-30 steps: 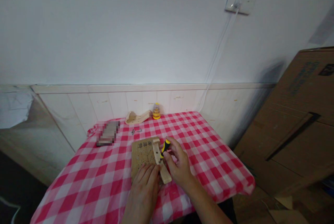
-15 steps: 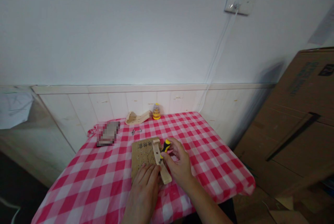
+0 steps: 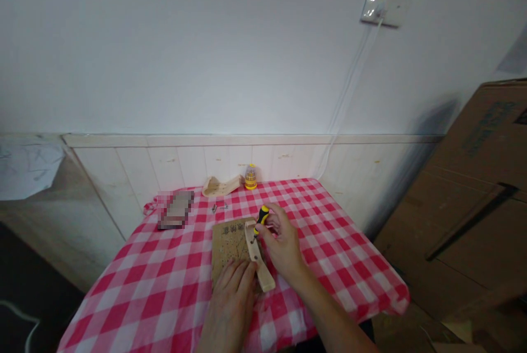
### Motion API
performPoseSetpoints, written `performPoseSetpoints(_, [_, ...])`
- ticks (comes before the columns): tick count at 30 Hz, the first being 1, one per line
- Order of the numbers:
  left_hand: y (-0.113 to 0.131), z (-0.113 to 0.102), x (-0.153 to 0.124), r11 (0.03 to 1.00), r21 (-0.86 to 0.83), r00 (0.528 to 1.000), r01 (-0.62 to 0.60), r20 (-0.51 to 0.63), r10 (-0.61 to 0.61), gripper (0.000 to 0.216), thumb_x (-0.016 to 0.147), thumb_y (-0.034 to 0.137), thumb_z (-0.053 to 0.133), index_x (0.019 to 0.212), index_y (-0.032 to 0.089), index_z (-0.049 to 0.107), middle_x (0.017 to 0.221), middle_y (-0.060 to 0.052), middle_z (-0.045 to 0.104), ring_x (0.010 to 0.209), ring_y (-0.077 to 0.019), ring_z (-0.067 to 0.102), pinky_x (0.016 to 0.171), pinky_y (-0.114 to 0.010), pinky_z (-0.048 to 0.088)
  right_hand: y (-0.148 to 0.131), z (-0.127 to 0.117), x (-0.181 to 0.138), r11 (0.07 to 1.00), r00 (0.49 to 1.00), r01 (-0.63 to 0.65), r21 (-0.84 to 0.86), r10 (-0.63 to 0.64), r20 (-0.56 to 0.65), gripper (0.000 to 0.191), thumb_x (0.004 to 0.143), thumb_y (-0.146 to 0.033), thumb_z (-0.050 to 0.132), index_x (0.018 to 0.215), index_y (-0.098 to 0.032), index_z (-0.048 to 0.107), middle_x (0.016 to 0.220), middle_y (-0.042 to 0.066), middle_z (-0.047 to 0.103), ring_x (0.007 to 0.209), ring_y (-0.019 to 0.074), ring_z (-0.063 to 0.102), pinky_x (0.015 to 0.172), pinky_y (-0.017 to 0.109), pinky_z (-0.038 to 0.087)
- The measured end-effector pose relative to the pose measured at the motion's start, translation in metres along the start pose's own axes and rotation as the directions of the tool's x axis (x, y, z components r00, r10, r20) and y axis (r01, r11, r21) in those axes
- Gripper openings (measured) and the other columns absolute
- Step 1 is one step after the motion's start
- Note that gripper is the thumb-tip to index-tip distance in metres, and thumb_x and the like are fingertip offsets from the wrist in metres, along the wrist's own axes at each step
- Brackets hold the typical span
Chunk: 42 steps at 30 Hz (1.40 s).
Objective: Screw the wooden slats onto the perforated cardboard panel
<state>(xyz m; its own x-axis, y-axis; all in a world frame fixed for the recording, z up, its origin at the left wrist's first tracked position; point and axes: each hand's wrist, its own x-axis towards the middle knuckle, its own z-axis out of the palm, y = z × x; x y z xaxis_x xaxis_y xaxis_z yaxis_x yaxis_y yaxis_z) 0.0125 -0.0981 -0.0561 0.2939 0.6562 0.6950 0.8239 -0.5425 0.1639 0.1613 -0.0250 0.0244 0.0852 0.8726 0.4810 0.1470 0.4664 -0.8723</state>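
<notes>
My right hand [image 3: 282,240] is closed around a small screwdriver [image 3: 263,214] with a yellow and black handle. Its tip points down at the upper part of a pale, curved wooden piece [image 3: 265,276], near a dark hole. Whether the tip touches the wood I cannot tell. Lower on the piece sits a dark round spot, perhaps a screw head. The wooden piece lies along the right side of a brown board [image 3: 224,240] with dark writing and small specks. My left hand [image 3: 233,287] rests on the board, fingers flat, with the index finger against the wood's left edge.
A red-and-white checked cloth [image 3: 164,281] covers the table. Toward the wall lie another wooden part [image 3: 222,185], a yellow-based clear container [image 3: 251,177] and several small dark metal pieces [image 3: 214,208]. A blurred flat object [image 3: 177,210] is at left. Cardboard boxes [image 3: 465,205] stand at right.
My right hand has raised the screwdriver from the lower spot on the wooden piece toward its upper end. The dark round spot is now uncovered. My left hand stays on the board.
</notes>
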Motion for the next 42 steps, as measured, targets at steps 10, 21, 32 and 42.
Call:
performPoseSetpoints(10, [0.003,0.0,0.001,0.999,-0.015,0.998,0.043,0.05,-0.042,0.037,0.096,0.008,0.044,0.127,0.019,0.062,0.118,-0.01,0.076,0.112,-0.028,0.072,0.095,-0.049,0.062,0.011,0.004,0.001,0.999,0.998,-0.005,-0.042,0.008,0.063,0.044,0.088,-0.022,0.066,0.131,-0.026,0.062,0.104,0.004,0.076,0.089,0.0196,0.074,0.078,0.031,0.061])
performPoseSetpoints(21, [0.002,0.004,-0.004,0.998,-0.022,0.996,0.056,0.069,-0.054,0.038,0.095,0.009,0.049,0.129,0.02,0.06,0.122,-0.01,0.074,0.115,-0.0287,0.07,0.1,-0.051,0.06,0.013,0.005,0.0,0.998,1.0,0.007,-0.07,-0.007,-0.002,0.041,0.086,-0.022,0.067,0.127,-0.027,0.065,0.105,0.005,0.076,0.086,0.0202,0.075,0.071,0.03,0.062])
performPoseSetpoints(32, [0.002,0.004,-0.002,0.999,0.006,0.997,0.051,0.064,-0.051,0.041,0.093,0.004,0.045,0.127,0.02,0.061,0.119,-0.009,0.075,0.113,-0.028,0.071,0.099,-0.05,0.06,0.007,0.006,-0.002,0.993,0.998,0.032,-0.115,-0.025,0.058,0.042,0.089,-0.02,0.06,0.131,-0.027,0.062,0.107,0.005,0.076,0.089,0.0192,0.074,0.071,0.029,0.062])
performPoseSetpoints(42, [0.003,0.005,-0.001,0.999,0.021,0.999,0.043,0.015,-0.043,0.038,0.094,0.007,0.045,0.124,0.019,0.063,0.117,-0.01,0.076,0.109,-0.0267,0.072,0.097,-0.048,0.06,0.003,0.006,0.005,0.991,1.0,0.004,-0.137,-0.005,-0.005,0.032,0.085,-0.027,0.068,0.117,-0.025,0.064,0.093,0.002,0.073,0.077,0.0187,0.072,0.066,0.029,0.059])
